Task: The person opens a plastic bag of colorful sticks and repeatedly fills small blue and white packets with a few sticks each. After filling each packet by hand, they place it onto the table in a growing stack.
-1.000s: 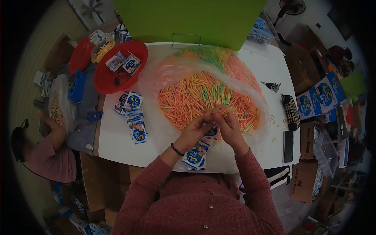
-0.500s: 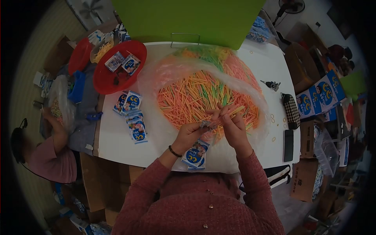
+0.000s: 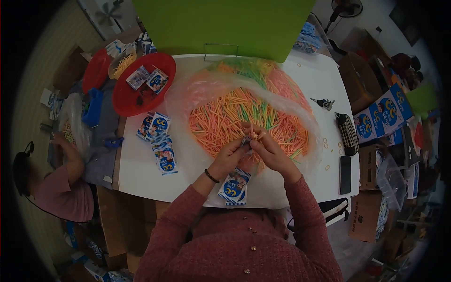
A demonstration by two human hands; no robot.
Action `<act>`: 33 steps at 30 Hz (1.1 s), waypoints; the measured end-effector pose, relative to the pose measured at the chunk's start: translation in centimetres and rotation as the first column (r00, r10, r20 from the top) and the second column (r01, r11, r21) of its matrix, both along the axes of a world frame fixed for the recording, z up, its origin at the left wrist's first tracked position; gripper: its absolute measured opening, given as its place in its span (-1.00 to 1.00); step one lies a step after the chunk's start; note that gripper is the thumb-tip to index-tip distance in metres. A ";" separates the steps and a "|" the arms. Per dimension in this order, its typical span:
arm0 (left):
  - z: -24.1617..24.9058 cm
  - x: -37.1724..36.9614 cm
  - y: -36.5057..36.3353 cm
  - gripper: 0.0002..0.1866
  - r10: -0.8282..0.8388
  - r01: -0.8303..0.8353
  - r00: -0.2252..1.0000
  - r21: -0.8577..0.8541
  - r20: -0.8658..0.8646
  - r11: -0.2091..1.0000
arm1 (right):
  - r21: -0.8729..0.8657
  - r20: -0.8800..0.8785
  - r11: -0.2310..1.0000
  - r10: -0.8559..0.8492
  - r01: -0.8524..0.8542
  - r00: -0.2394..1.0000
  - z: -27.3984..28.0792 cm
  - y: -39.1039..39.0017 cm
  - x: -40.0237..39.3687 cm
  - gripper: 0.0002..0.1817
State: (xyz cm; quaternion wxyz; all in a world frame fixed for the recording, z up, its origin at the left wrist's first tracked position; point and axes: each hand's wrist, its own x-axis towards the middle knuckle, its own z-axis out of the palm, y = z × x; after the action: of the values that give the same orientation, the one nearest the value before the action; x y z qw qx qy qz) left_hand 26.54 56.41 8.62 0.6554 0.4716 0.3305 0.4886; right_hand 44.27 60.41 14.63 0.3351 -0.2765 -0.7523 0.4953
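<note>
Left hand (image 3: 230, 155) and right hand (image 3: 268, 149) meet over the straw pile (image 3: 225, 117), each grip pinched closed on one small packet (image 3: 246, 140).

Left hand (image 3: 229, 156) and right hand (image 3: 269, 151) meeting fingertip to fingertip, pinching a small packet (image 3: 245, 140) and a few sticks, above a heap of coloured sticks (image 3: 225, 117) in clear plastic, white table (image 3: 141, 171), red bowl (image 3: 127, 98), printed packets (image 3: 162, 150), phone (image 3: 345, 175)

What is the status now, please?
Left hand and right hand together pinching sticks. Stick pile beneath. Nothing obstructing.
</note>
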 end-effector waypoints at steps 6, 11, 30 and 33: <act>1.9 -0.1 1.6 -0.63 0.070 -0.059 0.990 -0.085 0.125 0.995 | 0.100 0.139 0.988 -0.135 0.122 0.981 2.5 1.2 3.0 -0.35; 2.4 -0.3 1.6 -0.64 0.096 -0.045 0.939 -0.159 0.329 0.986 | 0.496 0.392 0.781 -0.592 0.380 0.704 1.1 1.4 6.5 -0.62; 2.2 -0.6 -1.7 -0.74 0.147 -0.141 0.989 -0.152 0.033 0.978 | 0.286 0.503 0.874 -0.485 0.392 0.715 -2.0 0.7 3.1 -0.79; 1.9 -0.5 -1.9 -0.74 0.122 -0.115 0.992 -0.129 0.046 0.985 | 0.152 0.258 0.859 -0.513 0.490 0.819 -2.2 0.2 4.1 -0.85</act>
State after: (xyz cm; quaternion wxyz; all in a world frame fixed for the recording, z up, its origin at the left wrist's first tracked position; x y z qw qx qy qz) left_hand 26.06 54.51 10.55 0.6625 0.3954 0.3705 0.5172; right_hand 48.35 60.65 12.39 0.3505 -0.5204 -0.7127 0.3138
